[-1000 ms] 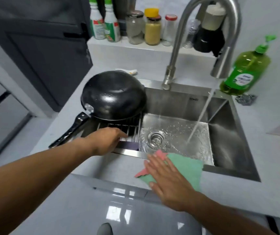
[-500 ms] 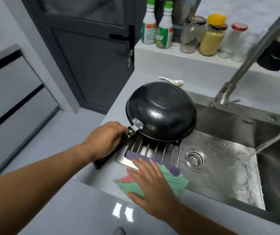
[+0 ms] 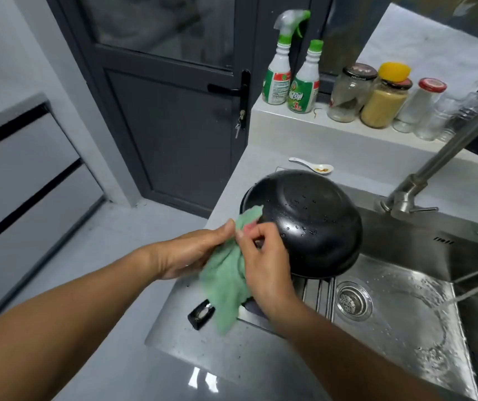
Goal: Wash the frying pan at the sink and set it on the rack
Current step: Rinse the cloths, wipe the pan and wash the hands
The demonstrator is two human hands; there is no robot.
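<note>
A black frying pan (image 3: 304, 221) lies upside down, wet with drops, on the metal rack (image 3: 315, 293) over the left side of the steel sink (image 3: 391, 314). The end of its black handle (image 3: 201, 314) pokes out below the cloth. A green cloth (image 3: 227, 280) hangs between my hands in front of the pan. My left hand (image 3: 191, 253) holds the cloth from the left, and my right hand (image 3: 263, 264) pinches its upper edge. Most of the handle is hidden behind the cloth and my hands.
The tap (image 3: 422, 180) runs, and water streams into the sink at the right. A white spoon (image 3: 313, 166) lies behind the pan. Spray bottles (image 3: 292, 70) and jars (image 3: 382, 96) stand on the ledge. A dark door (image 3: 174, 117) is at the left.
My left hand let go of the pan handle. My right hand lifted the green cloth off the counter edge, and both hands now hold it up in front of the pan.
</note>
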